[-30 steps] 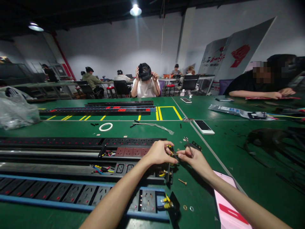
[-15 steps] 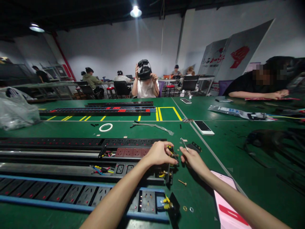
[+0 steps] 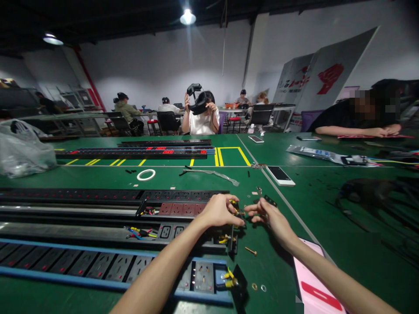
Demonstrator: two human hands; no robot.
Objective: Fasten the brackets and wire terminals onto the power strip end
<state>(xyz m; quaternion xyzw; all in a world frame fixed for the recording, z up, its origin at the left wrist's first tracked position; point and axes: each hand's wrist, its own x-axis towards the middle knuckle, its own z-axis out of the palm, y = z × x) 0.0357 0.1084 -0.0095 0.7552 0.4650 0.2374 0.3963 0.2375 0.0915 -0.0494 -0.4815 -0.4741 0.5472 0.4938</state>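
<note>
Head view: since the earlier frame, the right hand is opening, fingers spreading just beside the end piece; small metal tool is poking up there, grip unclear. Left hand is gripping the end piece by the power strips, well in from the table's far edge. Probably working small hardware; next move is likely needing steady left, precise right fingertips.

Position change: right hand and headset
Fingers now extend nearer the left hand; the headset uncovers a co-worker's hair.
</note>
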